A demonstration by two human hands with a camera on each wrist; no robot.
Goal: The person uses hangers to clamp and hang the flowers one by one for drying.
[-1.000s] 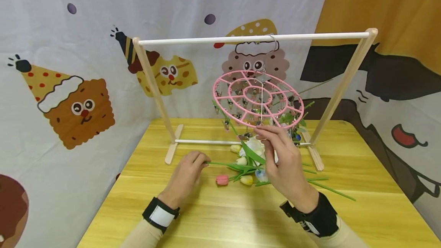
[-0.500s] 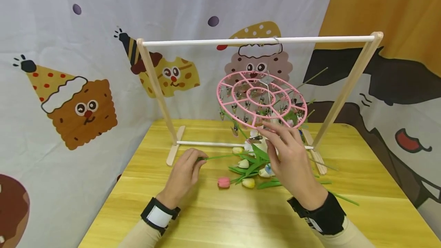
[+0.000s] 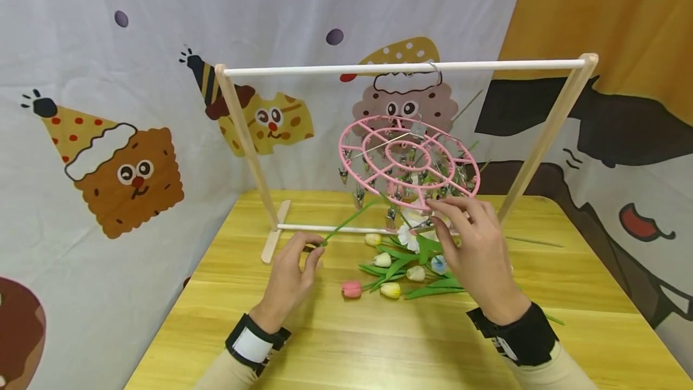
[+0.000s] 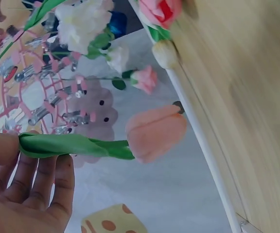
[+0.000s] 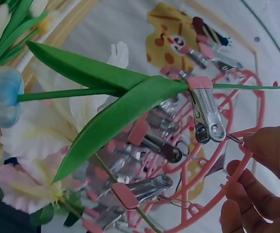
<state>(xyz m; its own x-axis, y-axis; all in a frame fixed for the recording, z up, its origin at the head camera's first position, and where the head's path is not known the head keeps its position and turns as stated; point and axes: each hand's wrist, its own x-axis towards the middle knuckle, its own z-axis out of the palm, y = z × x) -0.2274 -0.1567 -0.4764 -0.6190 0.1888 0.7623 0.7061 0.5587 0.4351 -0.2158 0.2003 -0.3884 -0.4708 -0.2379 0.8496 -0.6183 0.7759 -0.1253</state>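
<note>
My left hand (image 3: 292,269) pinches a peach tulip (image 4: 154,132) by its leaf-wrapped stem (image 4: 77,145), between thumb and fingers. In the head view its green stem points up and right toward the rack, and the bloom is hidden. With thumb and fingertips, my right hand (image 3: 479,251) pinches the near rim of a round pink clip hanger (image 3: 379,180). Beside those fingers, in the right wrist view, a metal clip (image 5: 205,109) bites the stem of a blue-white tulip (image 5: 4,97). Another clip (image 5: 142,191) holds a second stem.
The hanger hangs from a white rod (image 3: 325,70) on a wooden stand (image 3: 547,137). Beneath it, on the wooden table (image 3: 352,342), lie several tulips, among them a pink tulip (image 3: 351,289) and a yellow tulip (image 3: 390,290). A cartoon-print cloth (image 3: 303,11) forms the backdrop.
The hanger has turned, its clipped flowers swinging round with it, while my right hand on the rim moved right. In my left hand, the tulip's stem has tilted upward.
</note>
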